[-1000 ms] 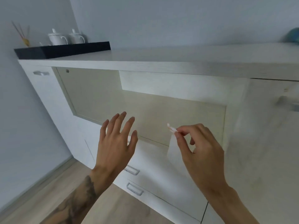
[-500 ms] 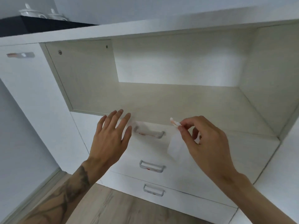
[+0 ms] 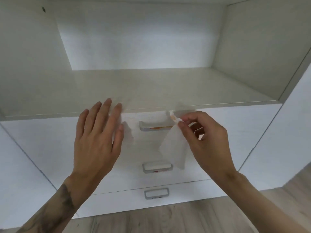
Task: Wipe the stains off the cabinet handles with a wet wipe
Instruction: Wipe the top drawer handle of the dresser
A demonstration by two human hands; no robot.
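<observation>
My right hand (image 3: pixel 204 140) pinches a white wet wipe (image 3: pixel 173 148) by its top corner, right at the right end of the top drawer handle (image 3: pixel 154 127). That grey handle carries orange-red stains. The wipe hangs down and has an orange mark near the pinched corner. My left hand (image 3: pixel 97 140) is held flat with straight fingers in front of the top drawer, left of the handle, holding nothing. Below sit the middle handle (image 3: pixel 157 167), with a small red stain, and the bottom handle (image 3: pixel 156 193).
A white cabinet with an open shelf niche (image 3: pixel 151 86) above three drawers fills the view. White cabinet panels (image 3: pixel 276 140) flank the drawers on both sides. Wooden floor (image 3: pixel 168 221) runs along the bottom.
The view has dropped and moved closer to the drawers. Both hands have come nearer the top handle; the wipe's pinched corner now sits at the handle's right end.
</observation>
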